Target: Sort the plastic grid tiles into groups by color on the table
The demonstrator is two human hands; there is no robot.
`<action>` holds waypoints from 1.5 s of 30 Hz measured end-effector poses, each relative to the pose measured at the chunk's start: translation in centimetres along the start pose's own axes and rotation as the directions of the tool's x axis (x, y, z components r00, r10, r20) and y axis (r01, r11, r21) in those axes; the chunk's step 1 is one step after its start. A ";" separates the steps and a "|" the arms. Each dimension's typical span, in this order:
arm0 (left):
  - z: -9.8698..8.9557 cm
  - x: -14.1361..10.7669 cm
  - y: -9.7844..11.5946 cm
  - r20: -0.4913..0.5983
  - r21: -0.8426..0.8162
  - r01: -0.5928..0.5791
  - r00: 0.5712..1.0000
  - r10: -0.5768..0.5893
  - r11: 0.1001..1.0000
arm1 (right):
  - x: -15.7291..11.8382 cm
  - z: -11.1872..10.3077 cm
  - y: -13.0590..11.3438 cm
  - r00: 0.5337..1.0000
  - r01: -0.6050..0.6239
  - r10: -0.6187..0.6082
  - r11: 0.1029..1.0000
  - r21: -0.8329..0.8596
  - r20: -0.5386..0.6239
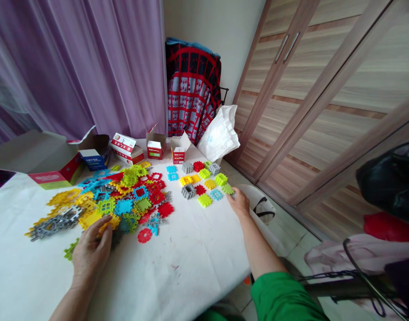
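At the near edge of a heap of plastic interlocking tiles [124,206], my left hand [91,249] has its fingers curled against a yellow tile [111,224]. The fingertips partly cover that tile. A green tile [71,250] pokes out behind the wrist. Across the table, the fingers of my right hand [239,203] are closed at the edge of a light green tile [227,189], which lies at the right end of a spaced-out group. Beside it are a light blue tile [216,195], a green stack [221,179] and a grey stack [188,191].
Small cartons stand along the back, among them a blue box [96,161] and a red box [178,156]. A large opened carton [57,174] sits at the left. A white bag [221,131] stands at the far right corner. The table's edge [229,287] runs beneath my right arm.
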State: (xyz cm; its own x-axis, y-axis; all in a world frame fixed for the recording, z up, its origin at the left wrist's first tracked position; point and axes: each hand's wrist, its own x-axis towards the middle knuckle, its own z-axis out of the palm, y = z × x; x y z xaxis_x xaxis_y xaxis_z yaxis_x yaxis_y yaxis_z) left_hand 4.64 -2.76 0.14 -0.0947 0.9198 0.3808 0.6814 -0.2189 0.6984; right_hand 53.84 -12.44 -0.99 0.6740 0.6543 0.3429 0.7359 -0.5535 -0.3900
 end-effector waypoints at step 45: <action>-0.7 -0.5 1.1 -0.074 -0.132 0.063 0.995 -0.074 0.989 | -11.9 2.8 -28.3 0.607 0.705 -0.771 0.634 0.319 0.192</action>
State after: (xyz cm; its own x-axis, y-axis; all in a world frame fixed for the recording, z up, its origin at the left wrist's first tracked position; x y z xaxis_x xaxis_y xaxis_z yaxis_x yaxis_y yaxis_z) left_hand 4.89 -3.66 1.20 -0.1984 0.9066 0.3724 0.5720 -0.2014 0.7951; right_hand 24.81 -3.07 3.61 -0.1713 0.9229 0.3449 0.9206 0.2746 -0.2777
